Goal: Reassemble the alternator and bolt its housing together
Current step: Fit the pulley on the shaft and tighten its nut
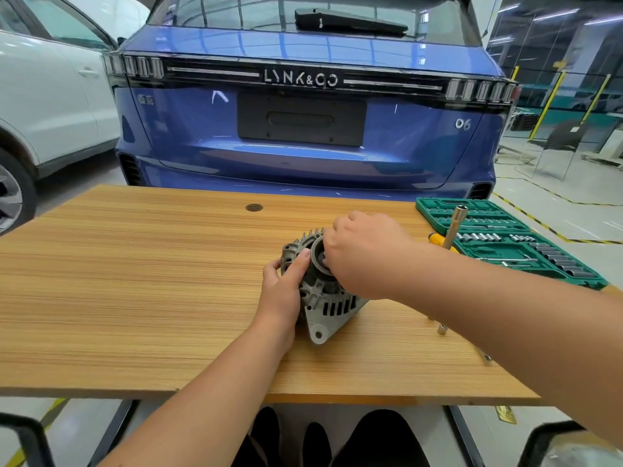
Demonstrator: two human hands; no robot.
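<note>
Two hands on alternator (pixel 323 291), lying mid-table (pixel 135 281). Left hand (pixel 283 291) grasps housing; I keep it braced. Right hand (pixel 364 251) fingers pinch at pulley (pixel 316 256) hub; what they hold, cannot tell. Seat squarely before bolting.

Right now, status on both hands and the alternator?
Left hand grips alternator housing on table. Right hand at the pulley end, fingertips hidden. Loose socket lies beside the right forearm.
</note>
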